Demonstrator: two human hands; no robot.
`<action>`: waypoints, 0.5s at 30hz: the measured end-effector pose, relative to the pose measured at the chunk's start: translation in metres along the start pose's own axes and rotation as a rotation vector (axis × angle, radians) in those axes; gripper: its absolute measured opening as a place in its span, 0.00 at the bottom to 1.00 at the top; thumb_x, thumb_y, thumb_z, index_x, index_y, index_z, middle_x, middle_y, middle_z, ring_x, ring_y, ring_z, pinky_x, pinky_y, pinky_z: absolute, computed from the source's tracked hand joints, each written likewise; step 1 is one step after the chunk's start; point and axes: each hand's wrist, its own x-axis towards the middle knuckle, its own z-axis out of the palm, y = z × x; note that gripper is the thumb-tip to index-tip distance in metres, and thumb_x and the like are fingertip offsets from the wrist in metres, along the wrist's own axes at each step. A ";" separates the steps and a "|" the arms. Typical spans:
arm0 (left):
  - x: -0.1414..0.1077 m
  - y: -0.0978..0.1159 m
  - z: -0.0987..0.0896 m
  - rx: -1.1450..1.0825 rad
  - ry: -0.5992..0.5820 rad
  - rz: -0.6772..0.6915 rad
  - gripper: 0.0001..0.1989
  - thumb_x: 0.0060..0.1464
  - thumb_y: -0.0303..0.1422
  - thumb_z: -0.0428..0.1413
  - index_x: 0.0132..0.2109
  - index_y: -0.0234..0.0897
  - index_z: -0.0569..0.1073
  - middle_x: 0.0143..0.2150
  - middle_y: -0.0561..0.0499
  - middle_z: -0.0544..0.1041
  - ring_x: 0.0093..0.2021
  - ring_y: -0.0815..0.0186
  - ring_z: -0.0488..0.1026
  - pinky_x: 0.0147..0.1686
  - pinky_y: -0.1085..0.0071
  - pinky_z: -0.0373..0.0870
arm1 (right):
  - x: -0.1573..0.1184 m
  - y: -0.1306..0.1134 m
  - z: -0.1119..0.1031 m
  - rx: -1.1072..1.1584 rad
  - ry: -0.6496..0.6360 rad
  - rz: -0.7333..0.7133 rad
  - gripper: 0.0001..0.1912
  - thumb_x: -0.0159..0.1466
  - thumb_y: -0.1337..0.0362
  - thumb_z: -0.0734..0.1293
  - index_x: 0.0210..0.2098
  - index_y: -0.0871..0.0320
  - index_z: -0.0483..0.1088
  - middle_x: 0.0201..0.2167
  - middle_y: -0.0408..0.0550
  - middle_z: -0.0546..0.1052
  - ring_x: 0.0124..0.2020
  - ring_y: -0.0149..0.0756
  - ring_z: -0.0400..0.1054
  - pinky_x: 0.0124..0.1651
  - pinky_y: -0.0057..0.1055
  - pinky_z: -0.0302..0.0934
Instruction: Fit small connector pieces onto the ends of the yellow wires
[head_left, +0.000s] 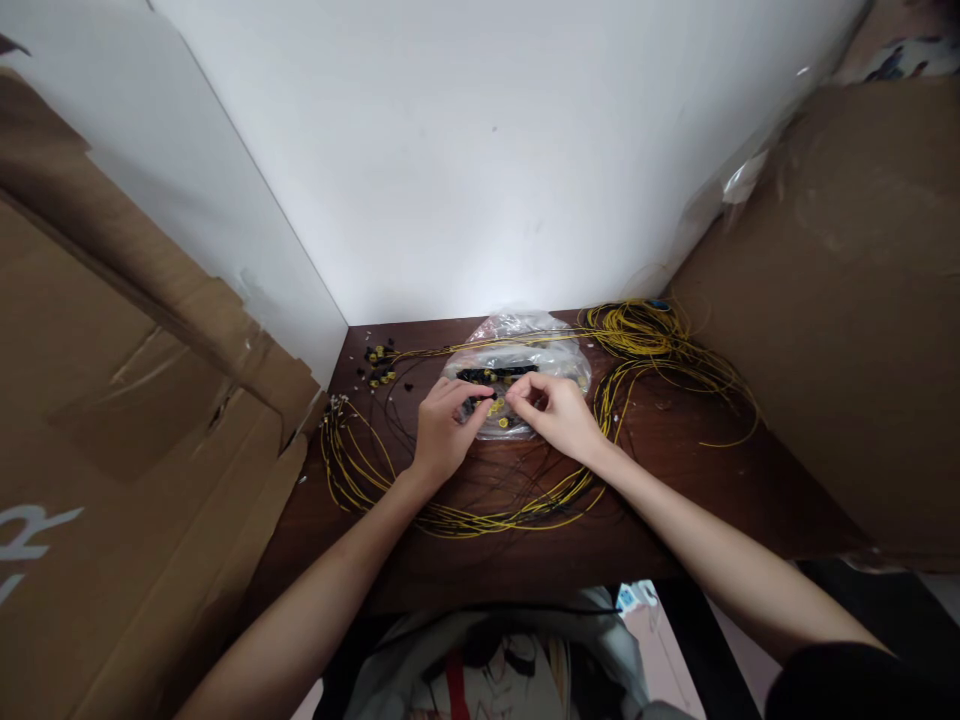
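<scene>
My left hand [441, 428] is closed in a pinch over a clear plastic bag [517, 330], with a tiny black piece [491, 395] at its fingertips. Close by on the right, my right hand [564, 415] is also pinched; whatever sits between its fingertips is too small to make out. A gap separates the two sets of fingertips. Small yellow parts [503, 423] lie on the bag below them. Just behind the fingers is a row of black and yellow parts [517, 372], partly hidden by my hands.
Coiled yellow and black wires [637, 330] lie at the back right of the dark wooden table [705, 500]. More wires [495, 522] curve in front of my hands. Small black and yellow connectors [381, 378] are scattered back left. Cardboard [150, 420] flanks the left, another sheet [832, 330] the right.
</scene>
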 end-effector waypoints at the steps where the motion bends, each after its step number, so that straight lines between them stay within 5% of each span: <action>1: 0.000 0.000 0.000 -0.001 -0.004 -0.002 0.05 0.51 0.28 0.57 0.37 0.37 0.76 0.29 0.52 0.74 0.29 0.69 0.65 0.29 0.72 0.62 | 0.000 0.000 0.000 0.005 -0.003 -0.003 0.06 0.58 0.67 0.62 0.28 0.61 0.70 0.25 0.45 0.74 0.26 0.30 0.66 0.31 0.26 0.58; 15: -0.001 0.000 0.002 -0.006 -0.027 0.052 0.05 0.51 0.26 0.56 0.36 0.37 0.75 0.32 0.51 0.75 0.33 0.67 0.68 0.33 0.70 0.65 | -0.001 -0.001 0.000 0.029 -0.059 -0.007 0.05 0.54 0.71 0.62 0.24 0.61 0.69 0.23 0.44 0.73 0.25 0.29 0.65 0.30 0.25 0.57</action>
